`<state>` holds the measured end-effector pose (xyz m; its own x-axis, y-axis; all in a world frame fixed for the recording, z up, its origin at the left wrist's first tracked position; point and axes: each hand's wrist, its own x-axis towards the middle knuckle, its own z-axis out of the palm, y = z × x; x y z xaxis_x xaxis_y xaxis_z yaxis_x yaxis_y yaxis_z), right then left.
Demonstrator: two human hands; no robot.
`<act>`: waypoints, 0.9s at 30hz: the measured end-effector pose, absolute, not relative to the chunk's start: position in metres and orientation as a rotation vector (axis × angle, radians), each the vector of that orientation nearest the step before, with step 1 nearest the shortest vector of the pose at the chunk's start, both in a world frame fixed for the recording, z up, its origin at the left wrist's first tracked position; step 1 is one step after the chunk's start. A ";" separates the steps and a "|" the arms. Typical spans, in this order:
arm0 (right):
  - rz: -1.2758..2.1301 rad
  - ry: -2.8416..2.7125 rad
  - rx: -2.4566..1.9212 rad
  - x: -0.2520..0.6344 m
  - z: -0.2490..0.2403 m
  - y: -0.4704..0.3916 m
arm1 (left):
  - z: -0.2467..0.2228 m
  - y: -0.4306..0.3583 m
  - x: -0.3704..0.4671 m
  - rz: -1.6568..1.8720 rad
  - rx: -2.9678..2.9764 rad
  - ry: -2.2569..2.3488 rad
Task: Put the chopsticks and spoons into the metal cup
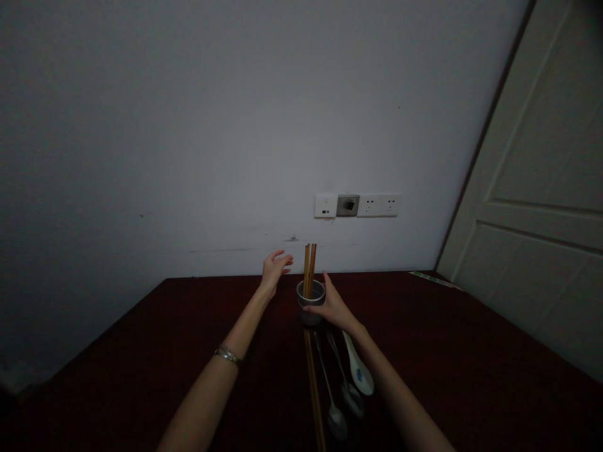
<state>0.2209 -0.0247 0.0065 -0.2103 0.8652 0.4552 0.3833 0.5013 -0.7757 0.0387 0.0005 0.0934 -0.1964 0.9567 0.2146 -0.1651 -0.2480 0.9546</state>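
A grey cup (309, 312) stands on the dark red table, with several wooden chopsticks (309, 270) upright inside it. My right hand (331, 304) wraps round the cup's right side, thumb across the front. To the left of the cup, my left hand (276, 270) is raised with fingers apart and nothing in them. In front of the cup lie a pair of chopsticks (314, 389), a long-handled metal spoon (336, 420), a second metal spoon (351, 398) and a white ceramic spoon (362, 375) with a blue mark.
The dark red table (141, 351) meets a pale wall (211, 138) at its back edge. Wall sockets (377, 205) sit above the table. A light panelled door (541, 188) stands at the right. A thin printed strip (436, 280) lies at the back right.
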 end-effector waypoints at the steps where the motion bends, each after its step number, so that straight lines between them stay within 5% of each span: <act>1: 0.660 -1.785 -1.069 0.223 0.011 -0.026 | 0.094 -0.004 0.036 1.631 1.110 1.062; 9: 0.577 -1.518 -1.221 0.279 0.029 -0.024 | 0.099 -0.044 0.026 1.637 1.126 1.189; 18: 0.361 -1.315 -1.493 0.342 -0.038 -0.019 | 0.073 -0.091 0.051 1.242 1.949 1.508; 27: 0.285 -1.430 -1.544 0.347 -0.050 -0.021 | 0.029 -0.118 0.066 0.548 2.170 1.839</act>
<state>0.3469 -0.0205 -0.0501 0.2808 0.8609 0.4242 0.6326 0.1664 -0.7564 0.0663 -0.1185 0.0293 0.1353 0.9828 0.1254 0.8911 -0.1761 0.4182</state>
